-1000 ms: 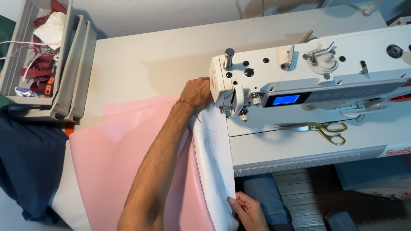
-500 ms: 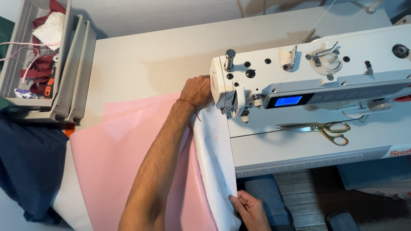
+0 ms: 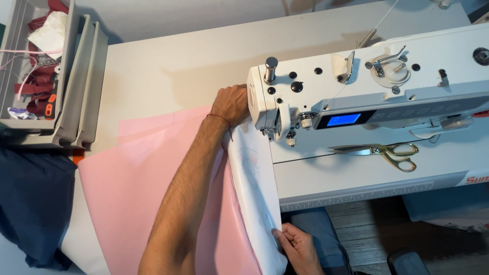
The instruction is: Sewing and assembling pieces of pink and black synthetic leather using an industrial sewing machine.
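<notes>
Left hand (image 3: 232, 104) lies curled on the pink fabric (image 3: 137, 188) beside the sewing machine (image 3: 367, 102) head; right hand (image 3: 298, 247) pinches the white strip (image 3: 254, 188) at the worktop (image 3: 168, 66) edge. Risk: fingers near the needle; uneven tension could skew the seam.

Matt pink cloth (image 3: 127, 188), glossy white plastic sewing machine (image 3: 367, 86), shiny metal scissors (image 3: 382, 151).

Bare forearm, no sleeve; a thin red string bracelet (image 3: 220, 118) circles the left wrist; blue trousers (image 3: 316, 229).
</notes>
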